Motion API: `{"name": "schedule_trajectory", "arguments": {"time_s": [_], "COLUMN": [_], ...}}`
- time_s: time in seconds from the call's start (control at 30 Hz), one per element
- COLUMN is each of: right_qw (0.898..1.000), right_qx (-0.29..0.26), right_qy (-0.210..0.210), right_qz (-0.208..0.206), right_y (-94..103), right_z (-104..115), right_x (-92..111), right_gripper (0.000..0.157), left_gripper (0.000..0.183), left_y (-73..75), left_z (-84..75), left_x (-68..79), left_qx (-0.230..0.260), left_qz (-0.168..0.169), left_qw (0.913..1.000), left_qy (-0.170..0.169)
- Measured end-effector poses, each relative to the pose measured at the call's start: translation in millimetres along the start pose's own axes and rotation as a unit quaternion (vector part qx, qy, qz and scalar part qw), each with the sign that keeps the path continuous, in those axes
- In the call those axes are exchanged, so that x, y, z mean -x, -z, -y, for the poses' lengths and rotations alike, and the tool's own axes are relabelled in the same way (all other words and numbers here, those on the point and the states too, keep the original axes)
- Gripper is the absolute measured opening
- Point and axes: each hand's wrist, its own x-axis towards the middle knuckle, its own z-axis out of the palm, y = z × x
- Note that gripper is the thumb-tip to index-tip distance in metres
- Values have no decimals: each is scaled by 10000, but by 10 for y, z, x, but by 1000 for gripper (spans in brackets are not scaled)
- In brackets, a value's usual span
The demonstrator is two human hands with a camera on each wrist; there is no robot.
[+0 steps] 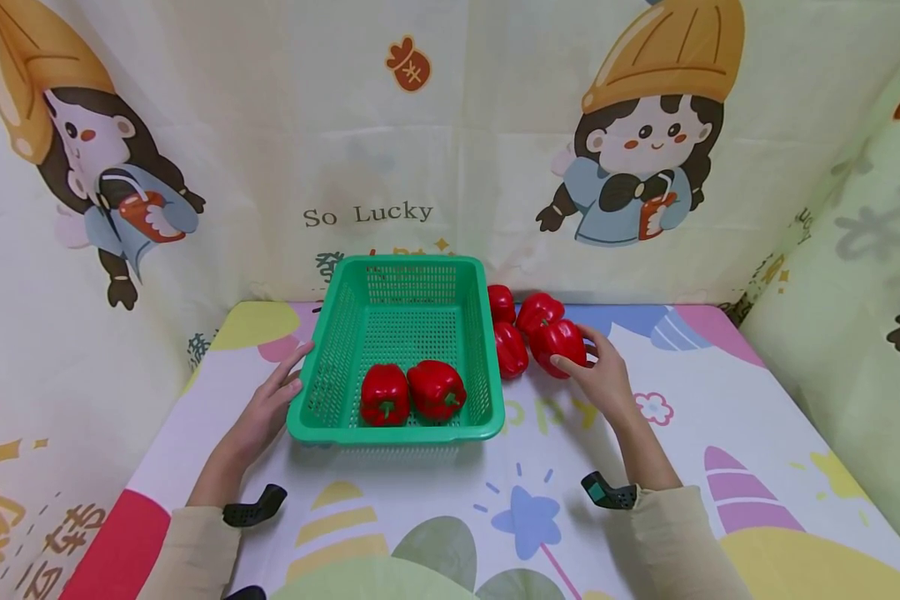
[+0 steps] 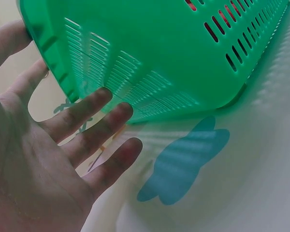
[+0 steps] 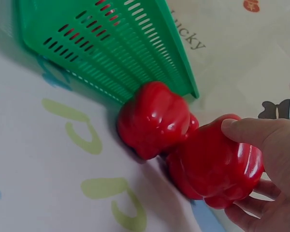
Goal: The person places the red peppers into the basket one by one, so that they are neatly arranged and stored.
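A green plastic basket [image 1: 402,434] with slotted walls holds two red bell peppers, one on the left [image 1: 384,393] and one beside it [image 1: 437,390]. My left hand [image 1: 265,410] is at the basket's left side, its fingers fairly straight against the rim and wall; in the left wrist view the palm [image 2: 38,169] faces the slotted wall. To the right of the basket, my right hand [image 1: 603,372] grips a red bell pepper [image 1: 557,347], thumb on the near side and fingers round the far side. In the right wrist view this pepper [image 3: 217,162] overlaps others behind it.
More red bell peppers lie close against the basket's right side: one at the back [image 1: 501,303], one nearer [image 1: 510,350] and one behind the gripped pepper [image 1: 540,310]. A printed cloth [image 1: 555,517] covers the table, and a patterned curtain [image 1: 495,167] hangs behind.
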Motion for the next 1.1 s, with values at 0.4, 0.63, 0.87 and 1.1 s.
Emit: {"name": "schedule_trajectory", "arguments": {"time_s": [0.4,0.63,0.87,1.1], "right_qw": [9999,9998,9996,9991], "right_qx": [-54,-96,-108,-140], "right_qy": [131,163,268,377], "right_qz": [-8,-2,-59,-127], "right_y": [31,32,26,15], "right_z": [127,171,195,221], "right_x": [37,55,68,77], "right_gripper": [84,83,83,83], "left_gripper": [56,56,56,56], "left_y": [-1,0,3,5], "left_z": [-1,5,4,9], "left_x": [-3,-5,-3,-5], "left_qx": [41,26,-7,-3], "left_qz": [9,-10,0,3], "left_qw": [10000,10000,10000,10000], "left_qy": [7,30,28,19]}}
